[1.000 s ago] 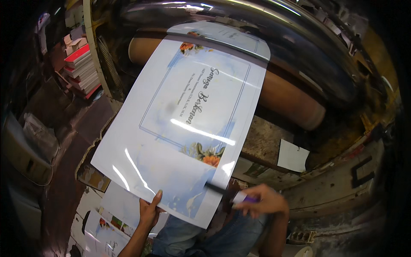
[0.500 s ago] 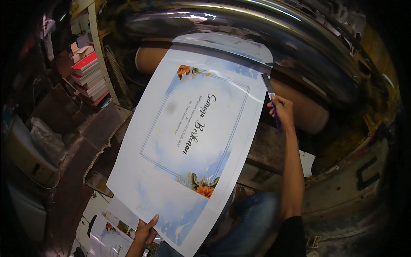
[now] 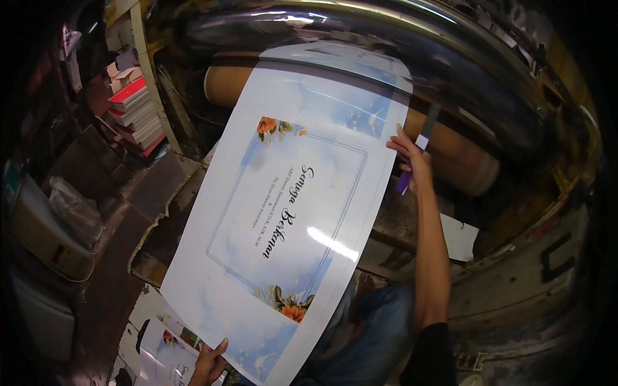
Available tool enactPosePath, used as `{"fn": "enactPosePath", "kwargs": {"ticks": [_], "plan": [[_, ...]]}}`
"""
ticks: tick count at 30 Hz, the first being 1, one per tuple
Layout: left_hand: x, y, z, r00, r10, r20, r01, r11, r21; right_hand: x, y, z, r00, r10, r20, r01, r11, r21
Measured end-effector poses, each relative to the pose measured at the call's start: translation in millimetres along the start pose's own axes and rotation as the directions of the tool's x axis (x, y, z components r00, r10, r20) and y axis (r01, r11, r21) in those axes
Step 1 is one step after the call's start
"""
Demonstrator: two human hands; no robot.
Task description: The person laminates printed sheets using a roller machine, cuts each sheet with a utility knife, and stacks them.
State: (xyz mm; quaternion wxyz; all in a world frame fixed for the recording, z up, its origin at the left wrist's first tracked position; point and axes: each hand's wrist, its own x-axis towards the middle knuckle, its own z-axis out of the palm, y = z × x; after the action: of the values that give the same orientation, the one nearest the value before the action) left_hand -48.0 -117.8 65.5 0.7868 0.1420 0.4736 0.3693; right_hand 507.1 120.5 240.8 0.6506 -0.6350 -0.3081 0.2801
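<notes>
A large glossy printed sheet (image 3: 277, 193), white and pale blue with orange flowers and dark script, hangs down toward me from a shiny metal roller (image 3: 360, 38). My left hand (image 3: 209, 363) pinches its lower left edge, thumb on top. Against the upper right edge rest the fingers of my right hand (image 3: 415, 164). A cutter knife with a purple handle (image 3: 403, 183) stays gripped in that hand's palm, its dark blade pointing up and away from the sheet. The fingers under the sheet are hidden.
Below the metal roller lies a brown roll (image 3: 467, 167). Another printed sheet (image 3: 164, 354) sits at the lower left. A stack of books (image 3: 136, 112) with a red top stands at the far left, near a clear plastic bag (image 3: 76, 209).
The print has shifted down toward me, out from the roller. My right hand has turned the knife's blade away from the sheet and laid its fingers on the edge. My left hand is slightly lower.
</notes>
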Motion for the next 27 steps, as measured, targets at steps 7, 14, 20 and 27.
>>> {"fn": "enactPosePath", "kwargs": {"ticks": [7, 14, 20, 27], "plan": [[-54.4, -36.5, -99.4, 0.994, 0.042, -0.097, -0.038, 0.998, 0.041, -92.0, 61.6, 1.6, 0.986, -0.037, -0.160, -0.020, 0.939, -0.342], [-59.8, -17.3, -204.9, 0.991, 0.128, -0.049, -0.124, 0.990, 0.068, -152.0, 68.5, 3.9, 0.995, 0.050, 0.083, -0.032, 0.979, -0.203], [-75.5, -58.2, -448.7, 0.969, 0.088, -0.232, 0.000, 0.934, 0.358, -278.5, 144.7, 23.6, 0.982, -0.146, 0.123, 0.175, 0.947, -0.271], [-51.9, -81.0, -457.3, 0.925, 0.071, -0.372, 0.101, 0.900, 0.424, -365.6, 109.5, 17.9, 0.990, -0.103, 0.101, 0.134, 0.916, -0.378]]}}
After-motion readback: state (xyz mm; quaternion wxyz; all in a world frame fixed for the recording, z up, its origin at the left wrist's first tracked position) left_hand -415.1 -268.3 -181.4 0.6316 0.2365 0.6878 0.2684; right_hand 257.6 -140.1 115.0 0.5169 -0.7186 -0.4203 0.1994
